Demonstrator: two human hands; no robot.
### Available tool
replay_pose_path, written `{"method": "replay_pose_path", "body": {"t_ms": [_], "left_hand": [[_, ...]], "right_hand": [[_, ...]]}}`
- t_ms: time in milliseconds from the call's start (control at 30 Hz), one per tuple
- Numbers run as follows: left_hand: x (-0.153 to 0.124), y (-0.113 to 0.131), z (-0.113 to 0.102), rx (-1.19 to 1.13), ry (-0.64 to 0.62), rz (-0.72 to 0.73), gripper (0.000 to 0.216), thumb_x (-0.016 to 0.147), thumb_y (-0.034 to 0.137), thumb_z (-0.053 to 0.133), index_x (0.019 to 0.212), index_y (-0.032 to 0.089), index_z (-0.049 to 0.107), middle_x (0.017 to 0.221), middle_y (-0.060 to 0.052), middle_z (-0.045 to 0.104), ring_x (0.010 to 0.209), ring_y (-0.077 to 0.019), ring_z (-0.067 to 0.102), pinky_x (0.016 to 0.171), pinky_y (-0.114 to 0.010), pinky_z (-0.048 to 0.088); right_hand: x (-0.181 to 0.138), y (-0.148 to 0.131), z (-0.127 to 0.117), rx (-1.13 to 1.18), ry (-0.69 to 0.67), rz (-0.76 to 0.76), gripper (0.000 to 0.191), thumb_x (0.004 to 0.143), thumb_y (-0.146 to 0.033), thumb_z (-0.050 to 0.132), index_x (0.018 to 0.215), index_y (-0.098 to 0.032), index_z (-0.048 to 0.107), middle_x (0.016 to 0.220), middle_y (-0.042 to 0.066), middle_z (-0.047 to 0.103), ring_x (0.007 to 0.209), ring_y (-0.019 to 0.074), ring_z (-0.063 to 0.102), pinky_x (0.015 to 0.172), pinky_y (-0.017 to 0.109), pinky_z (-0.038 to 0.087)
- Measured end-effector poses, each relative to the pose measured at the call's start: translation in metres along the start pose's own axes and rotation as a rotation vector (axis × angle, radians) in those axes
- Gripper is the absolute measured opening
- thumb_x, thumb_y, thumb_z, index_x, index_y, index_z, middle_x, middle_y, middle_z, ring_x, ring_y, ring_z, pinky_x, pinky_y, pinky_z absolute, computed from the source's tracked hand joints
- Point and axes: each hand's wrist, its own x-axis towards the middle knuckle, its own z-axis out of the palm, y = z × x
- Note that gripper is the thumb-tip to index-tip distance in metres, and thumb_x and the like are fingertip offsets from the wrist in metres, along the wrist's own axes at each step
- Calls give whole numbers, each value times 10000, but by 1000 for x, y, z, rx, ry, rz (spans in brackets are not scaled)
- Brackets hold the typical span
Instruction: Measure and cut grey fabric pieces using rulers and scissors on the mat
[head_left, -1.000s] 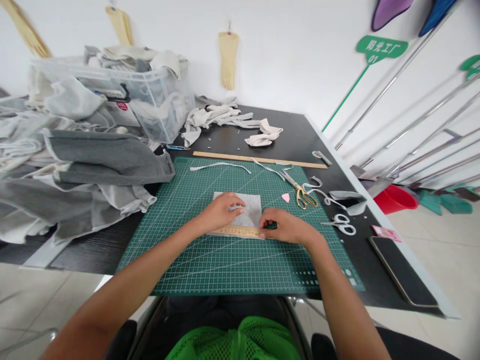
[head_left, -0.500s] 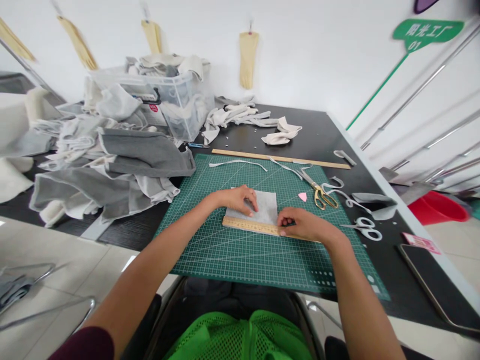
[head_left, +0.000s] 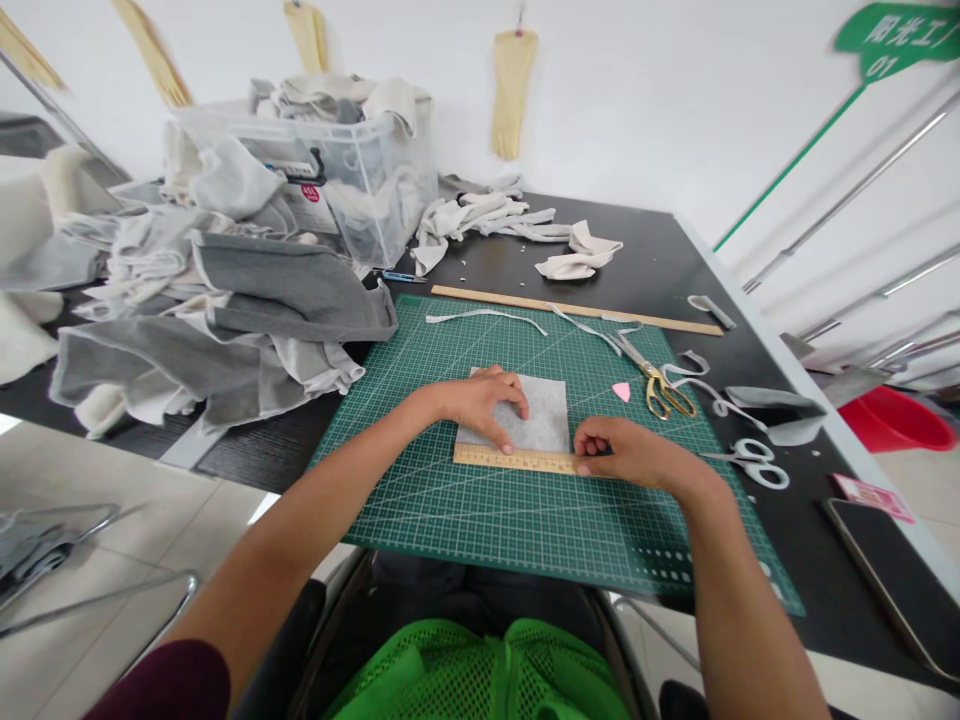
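A grey felt-like cloth piece (head_left: 544,410) lies flat on the green cutting mat (head_left: 465,530). Along its near edge runs a wooden ruler (head_left: 536,460), partly covering the cloth. My left hand (head_left: 484,405) rests over the cloth's left part with fingers apart, its thumb touching the ruler. At the cloth's right side, my right hand (head_left: 619,452) is closed with curled fingers, thumb and fingers gripping the ruler, whose right end is hidden under it. Gold-handled scissors (head_left: 660,385) and a pink triangular chalk-like piece (head_left: 621,392) lie beyond my right hand.
White-handled scissors (head_left: 757,462) and a phone (head_left: 892,580) lie right. A long wooden strip (head_left: 517,298) crosses behind the mat, near thin fabric strips (head_left: 487,314). Grey cloth (head_left: 285,290) is heaped left, beside a clear bin (head_left: 367,190). A red bucket (head_left: 896,415) stands beyond the table edge.
The camera view has shifted slightly. The ruler has turned a little and lies more level along the cloth's near edge. Both hands keep nearly the same places.
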Motion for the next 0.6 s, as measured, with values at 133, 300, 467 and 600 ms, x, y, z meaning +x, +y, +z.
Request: {"method": "replay_pose_path", "body": {"t_ms": [133, 300, 467, 600], "left_hand": [[1, 2, 1, 27, 25, -10, 597, 632, 559, 843, 1142, 301, 668, 1239, -37, 554, 1146, -283, 441, 1034, -420, 324], [3, -1, 3, 16, 26, 0, 570, 671, 572, 815, 1139, 289, 657, 1216, -38, 564, 1135, -279, 434, 992, -397, 341], [3, 1, 4, 16, 52, -10, 498, 722, 557, 779, 1120, 283, 656, 1187, -34, 573, 1133, -274, 434, 980, -390, 338], [2, 6, 3, 37, 26, -28, 617, 638, 616, 813, 1128, 282, 641, 1213, -36, 548, 1136, -282, 418, 976, -389, 340]], "right_hand": [[2, 1, 3, -12, 10, 42, 127, 783, -326, 697, 784, -211, 643, 689, -24, 562, 649, 160, 503, 580, 270, 373], [2, -3, 3, -15, 15, 52, 133, 787, -332, 689, 811, -209, 644, 685, -25, 557, 643, 158, 503, 568, 268, 374], [1, -3, 3, -38, 31, 102, 124, 773, -324, 690, 769, -213, 634, 646, -28, 553, 609, 155, 492, 549, 270, 352], [1, 1, 3, -87, 56, 151, 150, 764, -347, 704, 742, -218, 631, 637, -22, 564, 589, 153, 493, 536, 272, 340]]}}
